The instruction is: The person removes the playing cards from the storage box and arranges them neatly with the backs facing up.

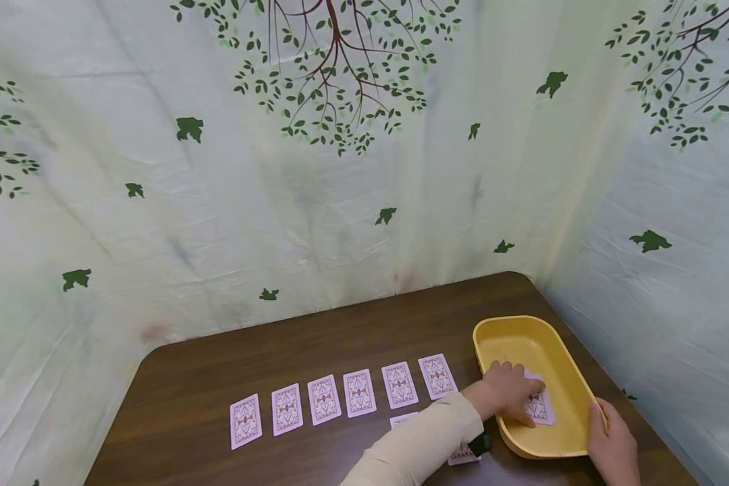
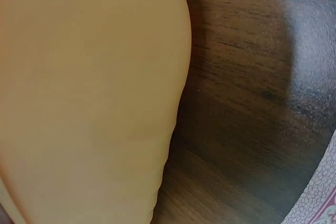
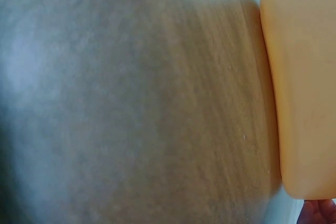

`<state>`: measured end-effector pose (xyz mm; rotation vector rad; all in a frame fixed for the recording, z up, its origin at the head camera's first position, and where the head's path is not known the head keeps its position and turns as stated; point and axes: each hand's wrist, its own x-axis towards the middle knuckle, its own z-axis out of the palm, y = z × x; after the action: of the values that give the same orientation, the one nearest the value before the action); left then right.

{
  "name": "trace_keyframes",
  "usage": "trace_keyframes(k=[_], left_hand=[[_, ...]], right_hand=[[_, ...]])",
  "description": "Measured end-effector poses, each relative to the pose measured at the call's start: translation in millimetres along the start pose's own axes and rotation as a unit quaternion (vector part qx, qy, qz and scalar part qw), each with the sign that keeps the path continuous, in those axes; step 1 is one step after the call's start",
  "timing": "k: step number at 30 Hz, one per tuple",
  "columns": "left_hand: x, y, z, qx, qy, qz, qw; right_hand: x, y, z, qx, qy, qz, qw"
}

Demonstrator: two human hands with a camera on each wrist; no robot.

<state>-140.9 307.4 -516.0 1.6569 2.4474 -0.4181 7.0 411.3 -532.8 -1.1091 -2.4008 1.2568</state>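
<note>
My left hand point(image 1: 510, 391) reaches into a yellow plastic tray point(image 1: 568, 432) at the table's right side. Its thumb and fingers lie on either side of playing cards point(image 1: 542, 408), back up on the tray floor, and pinch them. The palm side is hidden. My right hand point(image 1: 612, 442) grips the tray's near right rim, thumb on the inside. In the left wrist view the tray's outer wall point(image 2: 94, 98) fills the left half. The right wrist view shows the tray point(image 3: 304, 87) at its right edge, with fingertips point(image 3: 317, 212) below it.
Several playing cards point(image 1: 360, 393) lie back up in a slanting row on the dark wooden table point(image 1: 182, 398). Nearer to me, another card point(image 1: 401, 419) and one more point(image 1: 464, 456) are partly covered by my left sleeve point(image 1: 419, 439). A leaf-patterned curtain point(image 1: 316, 236) hangs behind the table.
</note>
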Motion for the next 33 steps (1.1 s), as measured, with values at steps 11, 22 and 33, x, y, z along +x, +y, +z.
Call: trace_keyframes(k=[11,22,33], left_hand=[[1.7,0.0,1.0,0.003,0.007,-0.002,1.0],[1.3,-0.1,0.7,0.011,0.014,0.011,0.9998],[4.6,5.3,5.1,0.076,0.029,0.013,0.9966]], right_hand=[[-1.2,-0.8,0.3,-0.002,0.007,-0.001,1.0],[-0.9,-1.5,0.0,0.004,0.0,0.008,1.0],[-2.0,-3.6,-0.3,-0.003,0.002,0.004,1.0]])
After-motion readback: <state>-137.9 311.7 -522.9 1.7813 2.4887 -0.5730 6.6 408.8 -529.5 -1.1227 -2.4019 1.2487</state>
